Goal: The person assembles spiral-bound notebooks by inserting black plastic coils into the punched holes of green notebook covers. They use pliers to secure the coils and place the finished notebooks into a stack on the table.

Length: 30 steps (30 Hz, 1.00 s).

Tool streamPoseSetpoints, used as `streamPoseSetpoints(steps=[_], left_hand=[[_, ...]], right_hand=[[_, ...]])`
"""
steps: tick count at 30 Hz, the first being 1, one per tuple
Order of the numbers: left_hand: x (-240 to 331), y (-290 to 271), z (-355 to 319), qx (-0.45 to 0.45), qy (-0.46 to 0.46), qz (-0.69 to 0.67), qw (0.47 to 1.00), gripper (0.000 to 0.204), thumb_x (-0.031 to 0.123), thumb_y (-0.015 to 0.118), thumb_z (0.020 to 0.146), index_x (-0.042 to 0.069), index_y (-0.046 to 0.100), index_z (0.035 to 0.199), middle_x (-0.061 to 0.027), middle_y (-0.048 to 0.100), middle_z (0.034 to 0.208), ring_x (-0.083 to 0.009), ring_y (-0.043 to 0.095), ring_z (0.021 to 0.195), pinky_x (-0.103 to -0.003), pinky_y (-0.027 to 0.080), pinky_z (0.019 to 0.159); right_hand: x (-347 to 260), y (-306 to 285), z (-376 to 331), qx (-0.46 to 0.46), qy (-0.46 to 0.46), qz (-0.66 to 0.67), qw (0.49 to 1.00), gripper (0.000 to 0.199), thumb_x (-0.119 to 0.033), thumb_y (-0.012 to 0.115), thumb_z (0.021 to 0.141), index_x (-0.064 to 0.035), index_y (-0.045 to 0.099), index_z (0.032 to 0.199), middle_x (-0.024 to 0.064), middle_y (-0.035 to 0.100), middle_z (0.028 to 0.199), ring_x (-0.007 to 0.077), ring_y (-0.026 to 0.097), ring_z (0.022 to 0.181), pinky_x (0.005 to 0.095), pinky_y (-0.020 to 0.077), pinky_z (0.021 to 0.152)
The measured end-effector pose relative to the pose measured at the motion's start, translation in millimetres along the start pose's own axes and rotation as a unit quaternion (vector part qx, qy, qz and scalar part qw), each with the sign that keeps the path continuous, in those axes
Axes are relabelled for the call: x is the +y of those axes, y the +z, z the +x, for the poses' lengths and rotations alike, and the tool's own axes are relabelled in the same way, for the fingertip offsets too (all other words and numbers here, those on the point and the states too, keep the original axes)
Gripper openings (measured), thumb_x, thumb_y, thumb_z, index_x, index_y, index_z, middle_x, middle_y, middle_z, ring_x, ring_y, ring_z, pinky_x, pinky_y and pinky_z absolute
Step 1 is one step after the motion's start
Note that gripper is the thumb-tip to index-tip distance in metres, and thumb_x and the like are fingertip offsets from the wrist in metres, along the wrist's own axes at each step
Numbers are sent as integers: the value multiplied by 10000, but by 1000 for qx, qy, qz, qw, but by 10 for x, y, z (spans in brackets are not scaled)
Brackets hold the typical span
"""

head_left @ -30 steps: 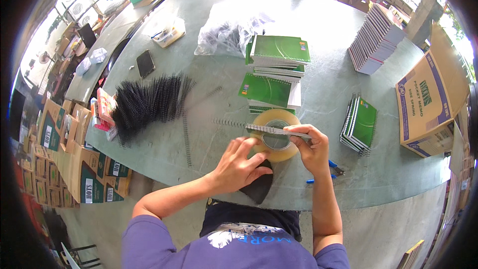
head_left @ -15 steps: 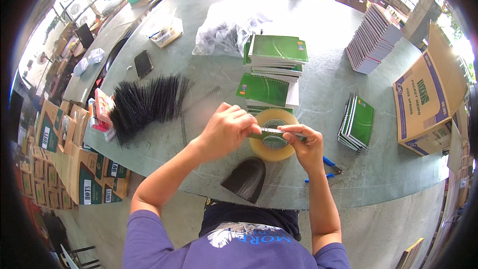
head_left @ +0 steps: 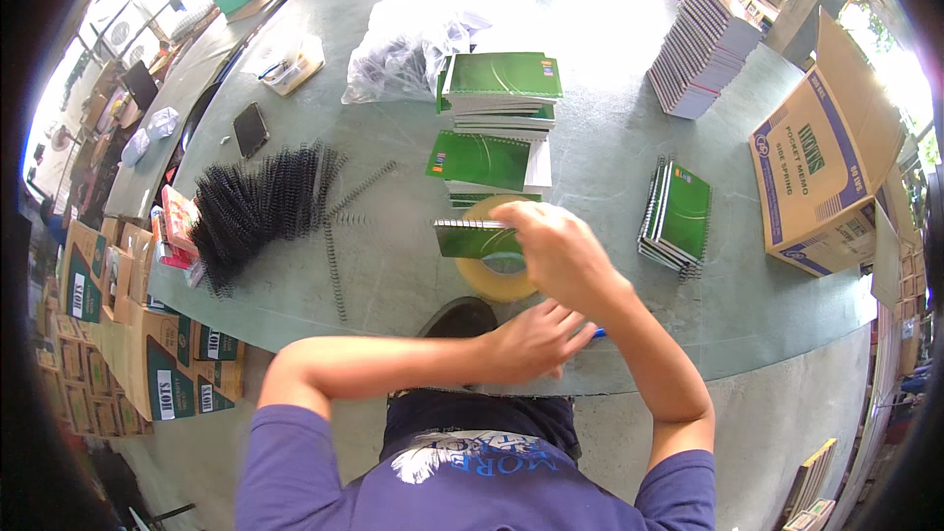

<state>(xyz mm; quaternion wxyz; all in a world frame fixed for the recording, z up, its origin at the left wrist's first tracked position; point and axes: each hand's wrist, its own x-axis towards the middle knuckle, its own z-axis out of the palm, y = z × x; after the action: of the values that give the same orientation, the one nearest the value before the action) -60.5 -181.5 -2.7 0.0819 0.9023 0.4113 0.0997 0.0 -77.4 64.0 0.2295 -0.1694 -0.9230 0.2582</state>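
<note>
My right hand [head_left: 560,251] holds a small green notebook [head_left: 467,241] by its right end, spiral edge upward, above a wide roll of clear tape [head_left: 497,280]. Crossing below it, my left hand [head_left: 536,342] has its fingers partly spread beside a blue tool handle [head_left: 598,332]; the rest of that tool is hidden. A dark rounded block [head_left: 460,317] lies behind my left forearm, partly covered. Just beyond the tape, a stack of green notebooks [head_left: 482,159] and another stack [head_left: 503,77] stand in a row.
To the left lie a heap of black spiral coils [head_left: 261,206], loose coils [head_left: 335,270] and a phone [head_left: 251,130]. Farther back are a plastic bag [head_left: 398,54] and a small tray [head_left: 295,67]. Rightward are spiral-bound notebooks [head_left: 678,216], a tall stack [head_left: 698,54] and an open carton [head_left: 811,167].
My left hand has left the notebook and crossed under my right arm toward the blue handle. My right hand has moved left with the notebook. The whole view has shifted slightly.
</note>
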Motion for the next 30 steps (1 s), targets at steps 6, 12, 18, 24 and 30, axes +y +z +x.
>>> streamPoseSetpoints(steps=[6,12,18,24,30], left_hand=[[-208,425,838,-84,-77,-85,990,693,449,535,811,59,383,1364,-281,477,1188,-471,457,1147,-545,388,956],[145,1108,494,167,-83,-57,981,506,280,471,853,-59,431,1226,-266,519,1111,-422,505,1093,-511,420,908],[415,-776,-363,-234,-221,-254,912,473,236,575,793,-35,461,1164,-279,563,1007,-408,570,989,-456,469,865],[-23,-1221,-1074,54,-395,-94,912,425,219,543,775,11,463,1137,-239,559,984,-397,556,941,-478,440,851],[-119,-1280,-1042,72,-420,-17,905,420,221,559,768,19,468,1125,-219,550,956,-389,542,890,-482,436,804]], right_hand=[[-124,334,-27,2,-15,-63,998,204,-137,637,807,-72,581,992,102,624,938,305,606,874,406,456,748],[-105,385,59,53,-31,-80,995,153,-181,657,814,-60,595,884,85,583,845,288,595,834,419,454,720],[-93,314,-2,46,5,-53,998,175,-150,665,806,-26,621,921,105,593,869,316,592,845,417,471,742],[-146,313,-19,49,8,1,999,177,-164,652,812,-13,621,901,149,608,846,311,605,818,398,483,731],[-166,351,-58,118,29,-23,992,152,-163,637,829,-38,627,913,139,624,881,319,607,812,413,470,750]])
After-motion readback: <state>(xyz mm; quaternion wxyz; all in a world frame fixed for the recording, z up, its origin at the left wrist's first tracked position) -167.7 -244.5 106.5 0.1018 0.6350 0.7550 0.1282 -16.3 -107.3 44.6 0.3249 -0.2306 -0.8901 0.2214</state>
